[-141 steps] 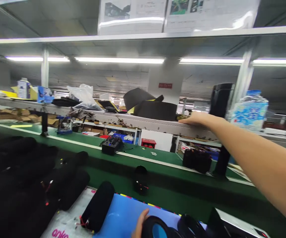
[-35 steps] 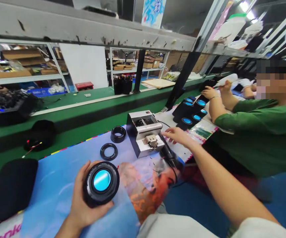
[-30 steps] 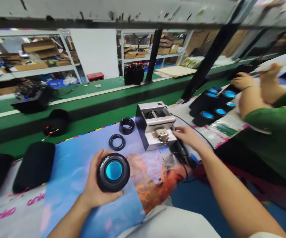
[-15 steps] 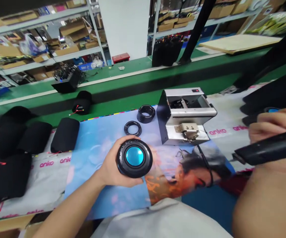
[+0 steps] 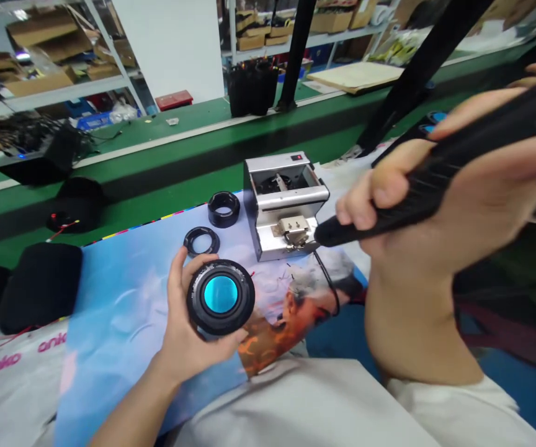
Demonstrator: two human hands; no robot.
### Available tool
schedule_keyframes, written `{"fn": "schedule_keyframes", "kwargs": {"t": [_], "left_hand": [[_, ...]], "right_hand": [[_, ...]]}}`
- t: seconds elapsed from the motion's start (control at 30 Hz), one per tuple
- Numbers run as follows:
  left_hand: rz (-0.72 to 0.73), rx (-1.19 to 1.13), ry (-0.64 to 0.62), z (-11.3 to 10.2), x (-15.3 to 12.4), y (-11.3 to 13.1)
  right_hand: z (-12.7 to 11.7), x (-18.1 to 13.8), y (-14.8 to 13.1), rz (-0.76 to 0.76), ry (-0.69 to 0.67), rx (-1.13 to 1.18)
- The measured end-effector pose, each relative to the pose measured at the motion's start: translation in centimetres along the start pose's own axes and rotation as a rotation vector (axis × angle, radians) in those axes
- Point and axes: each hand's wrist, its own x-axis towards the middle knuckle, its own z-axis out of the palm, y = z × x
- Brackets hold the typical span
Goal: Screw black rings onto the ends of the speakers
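My left hand [image 5: 182, 338] is curled round the black speaker [image 5: 220, 297], fingers on its rim, holding it just above the blue mat [image 5: 123, 292] with its blue centre facing me. My right hand [image 5: 473, 211] is closed in a fist on the black driver [image 5: 435, 174], whose tip sits at the front of the metal feeder box [image 5: 286, 198]. I judge this the tip-at-the-box step; next calls for carrying the tip across to the speaker's rim, my left holding it level

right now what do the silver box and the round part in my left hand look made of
Box: seemingly sheet metal, brushed grey, with folded edges. Round part in the left hand: probably matte black plastic around a glossy cyan centre.
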Motion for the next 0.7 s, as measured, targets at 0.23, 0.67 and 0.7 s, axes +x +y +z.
{"fn": "schedule_keyframes", "kwargs": {"t": [0.23, 0.67, 0.7], "left_hand": [[-0.028, 0.038, -0.043, 0.4, 1.3, 1.2], [0.035, 0.044, -0.068, 1.0, 2.6, 0.3], [0.032, 0.042, -0.069, 1.0, 2.7, 0.2]], "right_hand": [[2.3, 1.1, 2.3, -0.082, -0.101, 0.184], [4.4, 1.5, -2.5, -0.103, -0.053, 0.459], [4.4, 1.5, -4.0, -0.158, -0.03, 0.384]]}}
